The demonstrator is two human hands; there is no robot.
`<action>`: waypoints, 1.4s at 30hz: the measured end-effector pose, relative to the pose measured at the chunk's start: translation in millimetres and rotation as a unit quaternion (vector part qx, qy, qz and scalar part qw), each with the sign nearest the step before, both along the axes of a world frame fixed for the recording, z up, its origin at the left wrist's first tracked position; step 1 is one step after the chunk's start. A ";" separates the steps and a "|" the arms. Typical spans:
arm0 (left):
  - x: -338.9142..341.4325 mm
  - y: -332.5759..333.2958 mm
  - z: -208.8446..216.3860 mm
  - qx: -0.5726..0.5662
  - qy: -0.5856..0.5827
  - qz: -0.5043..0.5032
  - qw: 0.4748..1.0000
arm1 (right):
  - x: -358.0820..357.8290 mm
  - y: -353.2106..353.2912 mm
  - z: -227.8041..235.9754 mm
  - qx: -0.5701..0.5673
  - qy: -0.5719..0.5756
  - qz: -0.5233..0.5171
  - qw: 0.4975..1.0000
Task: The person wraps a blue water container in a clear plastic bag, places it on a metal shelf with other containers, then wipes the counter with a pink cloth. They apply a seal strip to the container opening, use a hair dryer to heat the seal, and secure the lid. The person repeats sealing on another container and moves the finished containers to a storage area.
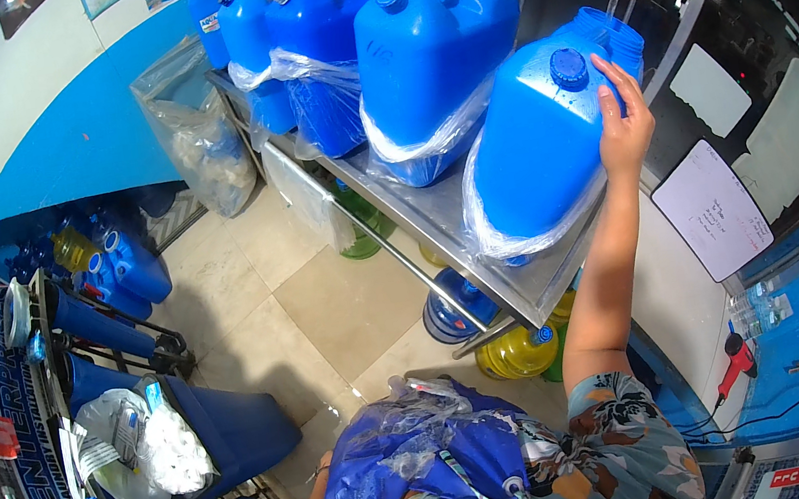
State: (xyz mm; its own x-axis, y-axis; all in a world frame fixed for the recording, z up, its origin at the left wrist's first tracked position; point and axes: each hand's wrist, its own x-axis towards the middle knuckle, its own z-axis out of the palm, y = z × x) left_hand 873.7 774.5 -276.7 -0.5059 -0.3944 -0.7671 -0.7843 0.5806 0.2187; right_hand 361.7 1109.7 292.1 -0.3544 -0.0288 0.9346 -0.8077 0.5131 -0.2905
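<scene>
Your right hand (627, 127) is at 2 o'clock, fingers against the blue plastic jerrycan (530, 153) there, but can't tell if they're really gripping. Your left hand is out of sight around the blue apron (389, 478), 6 o'clock, so can't tell about those fingers.

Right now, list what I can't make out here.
All in the head view:
Left hand: out of sight, perhaps behind the apron.
Right hand: its back hides the palm, so its grip is unclear.
Near jug: opaque walls hide any contents.
Bag by the wall: cloudy plastic blurs the contents.
Whiteboard: writing too small.
</scene>
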 end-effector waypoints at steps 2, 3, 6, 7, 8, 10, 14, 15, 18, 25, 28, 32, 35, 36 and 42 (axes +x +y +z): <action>3.7 0.3 0.5 -0.001 -0.002 0.002 1.000 | -0.5 -0.3 -0.1 0.002 0.002 -0.001 1.000; 5.0 0.7 0.8 -0.002 -0.003 0.002 1.000 | -0.6 -0.2 -0.2 0.004 0.008 -0.003 1.000; 6.8 1.4 1.7 -0.003 -0.003 0.003 1.000 | -0.5 1.0 -0.3 0.003 0.009 0.007 1.000; 6.9 1.6 1.9 -0.004 -0.003 0.004 1.000 | -0.5 1.3 -0.4 0.003 -0.001 0.007 1.000; 6.9 2.0 2.1 -0.003 -0.002 0.005 1.000 | -0.5 1.6 -0.5 0.006 -0.007 0.007 1.000; 6.8 2.3 2.4 -0.005 -0.002 0.004 1.000 | -0.5 1.8 -0.6 0.006 -0.008 0.004 1.000; 6.7 2.6 2.1 -0.006 0.000 0.003 1.000 | -0.5 0.8 -1.0 -0.003 0.000 -0.003 1.000; 6.5 2.4 2.0 -0.007 -0.001 0.002 1.000 | -0.4 0.6 -1.1 -0.002 0.002 -0.006 1.000; 6.6 3.6 2.1 -0.007 0.000 0.002 1.000 | 0.1 0.2 -0.9 -0.008 0.001 0.009 1.000; 9.7 7.8 -2.1 -0.007 -0.003 -0.005 1.000 | 1.0 -1.2 0.0 -0.013 0.000 0.011 1.000; 11.9 9.2 -8.2 -0.016 0.000 -0.015 1.000 | 1.2 -1.5 -0.4 -0.013 -0.001 0.004 1.000; -3.7 -1.7 6.8 -0.071 0.058 -0.008 0.996 | 1.2 -0.4 -0.8 -0.010 0.004 0.006 1.000; -45.5 -21.1 61.0 -0.131 0.208 0.086 0.965 | 0.3 0.3 -0.6 -0.011 0.003 0.007 1.000; -63.9 -29.8 90.7 -0.116 0.273 0.121 0.947 | 0.0 0.2 -0.6 -0.007 0.002 0.009 1.000; -172.5 -10.1 317.2 0.102 0.608 0.091 0.782 | -0.9 -0.6 -0.8 -0.010 -0.012 0.003 1.000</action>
